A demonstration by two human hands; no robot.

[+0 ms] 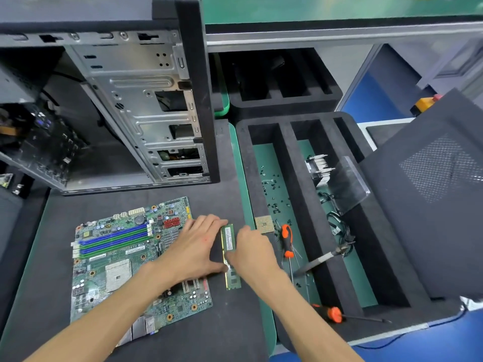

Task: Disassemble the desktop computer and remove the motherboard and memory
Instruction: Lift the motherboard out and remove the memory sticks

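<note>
Board point(125, 259) is out, flat on the mat, all four slots bare. RAM point(229, 246) lies just right of it, between both hands. Left hand point(198, 246): fingers straight and together, tips against the stick's left edge. Right hand point(251, 253): fingers curled onto its right edge, thumb hidden. Probably squaring the sticks up: handle by edges only, keep off the contacts, and keep them short of the CPU point(264, 223) nearby.

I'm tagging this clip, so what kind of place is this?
Probably an electronics repair or teardown workbench: an opened computer case, a bare motherboard lying on a dark mat, and a foam tray holding screws and screwdrivers.
</note>
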